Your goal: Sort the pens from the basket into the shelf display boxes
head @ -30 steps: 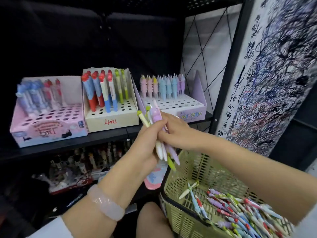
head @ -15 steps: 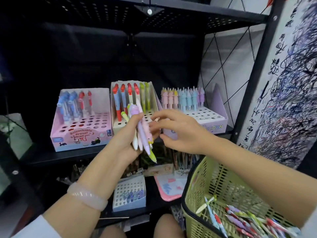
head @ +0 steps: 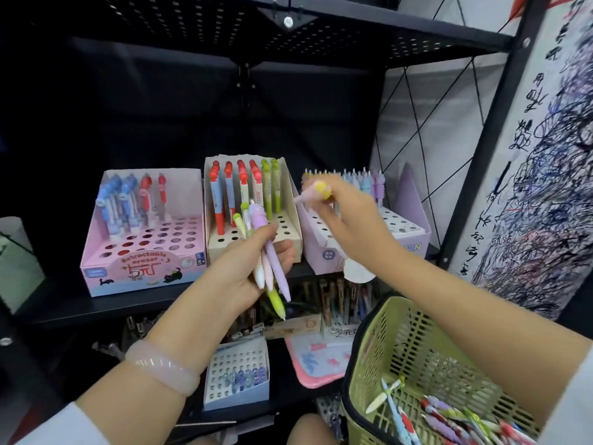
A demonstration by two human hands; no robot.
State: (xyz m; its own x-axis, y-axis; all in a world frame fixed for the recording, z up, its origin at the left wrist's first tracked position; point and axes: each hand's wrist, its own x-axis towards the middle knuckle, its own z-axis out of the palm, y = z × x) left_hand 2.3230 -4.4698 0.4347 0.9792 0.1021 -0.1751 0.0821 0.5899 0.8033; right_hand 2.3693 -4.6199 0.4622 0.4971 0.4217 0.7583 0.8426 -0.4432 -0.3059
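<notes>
A: What stands at the left of the shelf?

B: A pink display box (head: 141, 252) at middle left, with blue and red pens in its back rows and the front holes bare. Beside it, at centre, a cream display box (head: 253, 232) holds red-capped and green pens.

A: And the hands?

B: The left hand (head: 244, 268), in front of the cream box, has its fingers clamped on a bunch of pens (head: 268, 252), purple, white and yellow-green. The right hand (head: 349, 220), right of centre, pinches a single pink pen (head: 313, 192) with a yellow top over the lilac display box (head: 324, 248), whose back row is full of pastel pens.

A: Lower down?

B: A small white box (head: 237, 374) at bottom centre holds a few bluish pens. The green basket (head: 401, 348), lower right, has many loose pens (head: 449, 419) in its bottom.
</notes>
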